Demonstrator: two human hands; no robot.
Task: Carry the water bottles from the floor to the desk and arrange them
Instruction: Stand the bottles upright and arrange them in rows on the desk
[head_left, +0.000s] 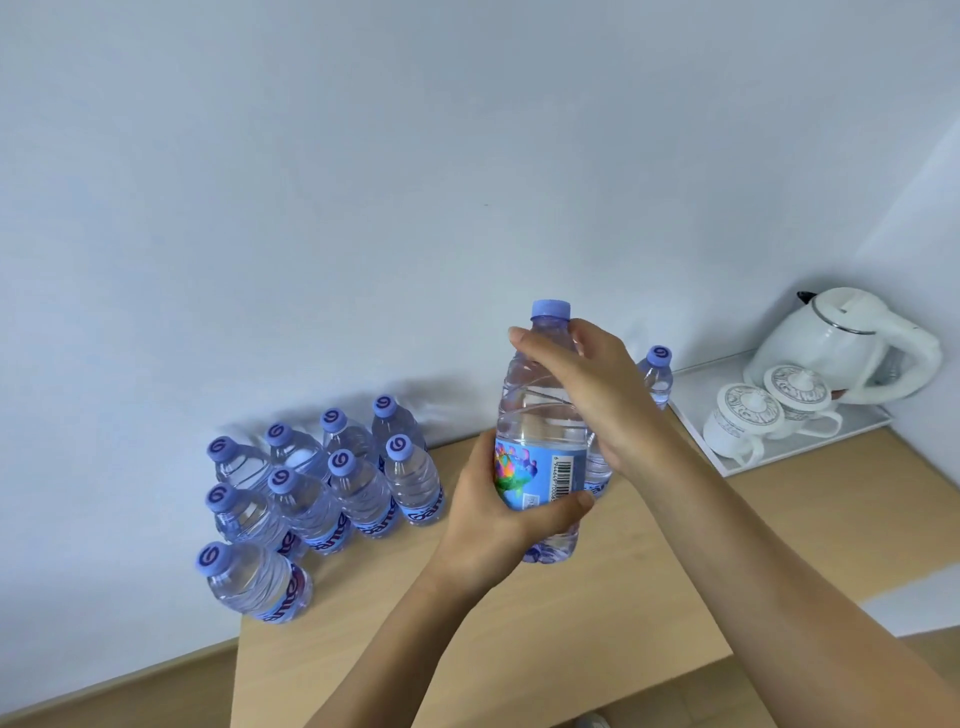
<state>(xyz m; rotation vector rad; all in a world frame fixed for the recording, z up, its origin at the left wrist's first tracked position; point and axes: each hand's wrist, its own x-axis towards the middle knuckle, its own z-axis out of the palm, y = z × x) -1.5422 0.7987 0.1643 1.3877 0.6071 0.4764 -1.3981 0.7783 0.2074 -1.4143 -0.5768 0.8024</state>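
Held upright at centre frame: one water bottle (540, 415), clear plastic, blue cap, looks full, so likely fairly heavy and sloshy. Thin ribbed walls, probably giving a little under a squeeze; smooth label band, maybe slick. Safest taken at two levels, shoulder and label, exactly as gripped now.

Left hand (498, 506) wrapped round the lower body, fingers curled across the label, thumb hidden behind. Right hand (587, 395) curled over the shoulder just below the cap, fingertips on the far left side of the neck. Bottle clamped between both, its base apparently hovering just above the bench (597, 623), though contact hard to judge from this angle.

Left of centre: standing bottles (322, 493) packed in rows on the bench near the wall. Behind the right wrist: a single bottle (655, 376) beside a white tray (789, 454). Kettle (841, 343) and lidded cups (763, 415) on the tray, right edge of frame.
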